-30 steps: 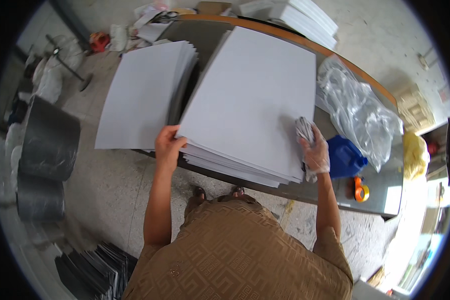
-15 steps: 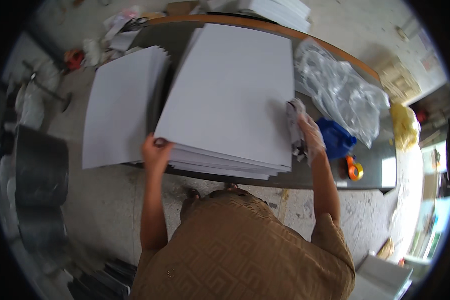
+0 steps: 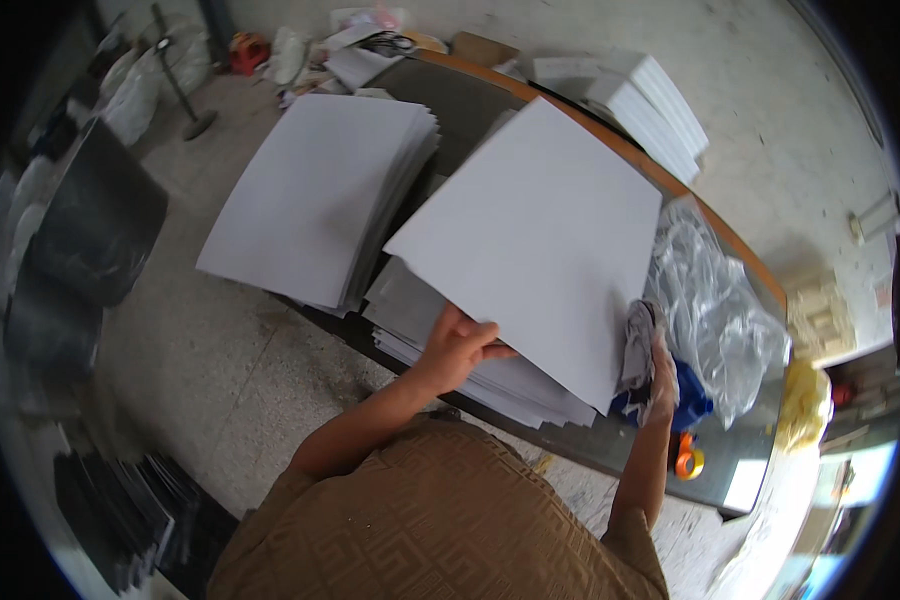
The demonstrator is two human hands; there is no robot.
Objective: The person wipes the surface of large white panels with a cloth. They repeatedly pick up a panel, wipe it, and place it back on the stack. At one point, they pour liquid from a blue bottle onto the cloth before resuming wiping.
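Observation:
My left hand pinches the near edge of a large white sheet, its thumb on top. That sheet is raised at its near left corner and lies askew over a stack of similar sheets. At the sheet's right edge, my right hand, in a clear plastic glove, is closed around a crumpled greyish cloth. A second pile of white sheets lies to the left on the table. Close beside my right hand are a blue plastic container, partly hidden, and orange and yellow tape rolls.
Crumpled clear plastic covers the table's right side. The dark table has an orange-brown far edge. White blocks stand beyond it. Dark chair-like forms are at left, and dark stacked sheets lie at lower left.
The view has turned, shifting the scene. My left hand has moved from the top sheet's left corner along its near edge, and that sheet is now lifted and skewed. My right hand still holds the cloth.

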